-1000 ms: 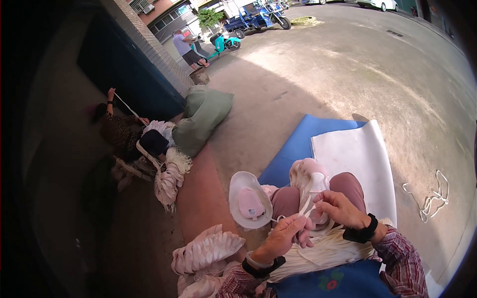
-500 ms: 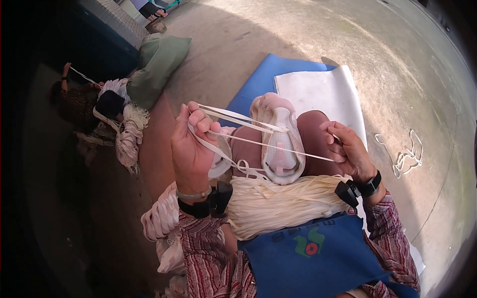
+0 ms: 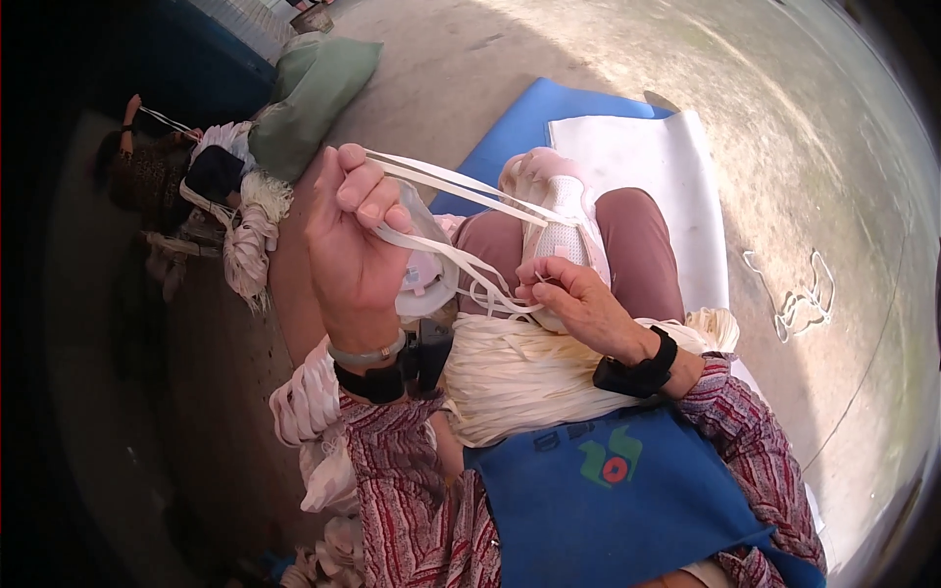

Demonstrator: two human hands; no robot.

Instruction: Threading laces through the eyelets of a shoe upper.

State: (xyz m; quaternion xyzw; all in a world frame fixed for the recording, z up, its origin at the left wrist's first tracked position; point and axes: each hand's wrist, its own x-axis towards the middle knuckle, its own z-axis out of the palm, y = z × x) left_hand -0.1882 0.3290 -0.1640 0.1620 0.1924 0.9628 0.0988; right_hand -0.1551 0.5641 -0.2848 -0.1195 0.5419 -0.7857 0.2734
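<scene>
My left hand [image 3: 355,235] is raised and closed around a white shoelace [image 3: 456,188]. Strands of the lace stretch from it to the pale pink and white shoe upper [image 3: 566,208] between my knees. My right hand [image 3: 586,306] pinches at the lace beside the near end of this upper and covers part of it. Loops of lace hang between the two hands. Just right of my left wrist lies a second pale shoe upper [image 3: 427,280], partly hidden. A thick bundle of cream laces [image 3: 520,382] rests across my lap.
A blue apron [image 3: 549,510] covers my lap. Beyond my knees lie a blue sheet [image 3: 529,122] and a white sheet [image 3: 637,157]. A loose lace [image 3: 809,304] is on the floor at right. Far left, another person [image 3: 147,176] sits by piled uppers and a green sack [image 3: 319,98].
My right hand has moved left and down from beyond the upper to its near end. The strand it held stretched across the upper is no longer taut there. My left hand has shifted slightly up and left.
</scene>
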